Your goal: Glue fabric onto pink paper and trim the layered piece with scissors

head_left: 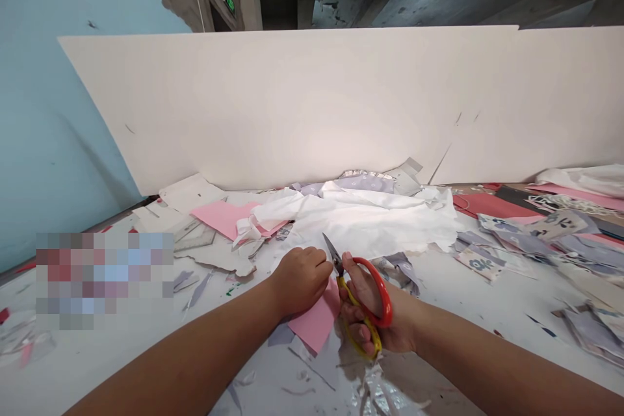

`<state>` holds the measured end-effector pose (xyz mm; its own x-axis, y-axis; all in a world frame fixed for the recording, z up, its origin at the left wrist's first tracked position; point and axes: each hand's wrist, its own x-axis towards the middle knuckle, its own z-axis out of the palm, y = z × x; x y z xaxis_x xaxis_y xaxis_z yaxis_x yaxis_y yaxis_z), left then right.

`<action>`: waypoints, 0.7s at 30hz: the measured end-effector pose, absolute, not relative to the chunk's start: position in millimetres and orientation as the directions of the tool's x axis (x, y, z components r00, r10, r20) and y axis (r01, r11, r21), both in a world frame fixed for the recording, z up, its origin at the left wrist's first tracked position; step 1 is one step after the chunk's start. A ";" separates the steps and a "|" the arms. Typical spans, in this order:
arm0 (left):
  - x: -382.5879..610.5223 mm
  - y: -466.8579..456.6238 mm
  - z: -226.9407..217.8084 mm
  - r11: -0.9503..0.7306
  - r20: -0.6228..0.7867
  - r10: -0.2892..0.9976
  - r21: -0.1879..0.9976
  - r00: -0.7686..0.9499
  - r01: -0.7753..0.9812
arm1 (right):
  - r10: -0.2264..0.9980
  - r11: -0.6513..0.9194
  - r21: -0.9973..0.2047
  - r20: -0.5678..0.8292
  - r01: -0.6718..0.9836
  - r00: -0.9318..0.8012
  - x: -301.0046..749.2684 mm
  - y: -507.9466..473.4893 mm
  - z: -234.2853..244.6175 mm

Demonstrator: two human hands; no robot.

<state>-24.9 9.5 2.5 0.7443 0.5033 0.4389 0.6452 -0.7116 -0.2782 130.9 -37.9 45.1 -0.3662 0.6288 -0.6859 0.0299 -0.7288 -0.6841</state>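
My left hand [303, 278] is closed, its fingers curled over a piece of pink paper [316, 324] whose lower part sticks out beneath the knuckles. Close by on the right, my right hand [400, 320] grips a pair of scissors [383, 291] with one red and one yellow handle. Their blades look nearly closed and point up and away, right by my left fingers. Whether the blades touch the paper cannot be made out. Behind both hands lies a crumpled white sheet [375, 218].
Another pink sheet [225, 216] lies among torn cardboard pieces [195, 194] at left. Patterned scraps [482, 262], red paper [497, 208] and white cord [568, 205] are piled at right. A tall white board [316, 104] stands across the table's back.
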 end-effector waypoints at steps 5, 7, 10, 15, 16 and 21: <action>-24.6 8.9 2.7 -0.706 0.426 0.519 -0.276 0.741 0.653 | 0.601 -0.765 -0.645 -0.717 0.008 -0.354 131.1 -35.7 43.4; -24.4 8.7 3.1 -0.707 0.426 0.516 -0.280 0.744 0.650 | 0.595 -0.771 -0.636 -0.718 -0.005 -0.361 132.7 -34.1 40.7; -24.6 8.6 3.9 -0.705 0.428 0.517 -0.278 0.741 0.652 | 0.573 -0.789 -0.614 -0.717 -0.031 -0.397 136.7 -31.4 36.7; -24.8 8.9 5.3 -0.696 0.426 0.544 -0.252 0.723 0.673 | 0.565 -0.791 -0.611 -0.705 -0.037 -0.428 145.9 -30.1 40.8; -24.6 8.8 5.6 -0.694 0.429 0.547 -0.248 0.719 0.676 | 0.555 -0.792 -0.611 -0.714 -0.009 -0.427 148.3 -30.4 43.5; -24.0 7.5 6.3 -0.679 0.468 0.543 -0.243 0.697 0.692 | 0.537 -0.749 -0.633 -0.753 0.197 -0.380 166.6 -29.0 58.3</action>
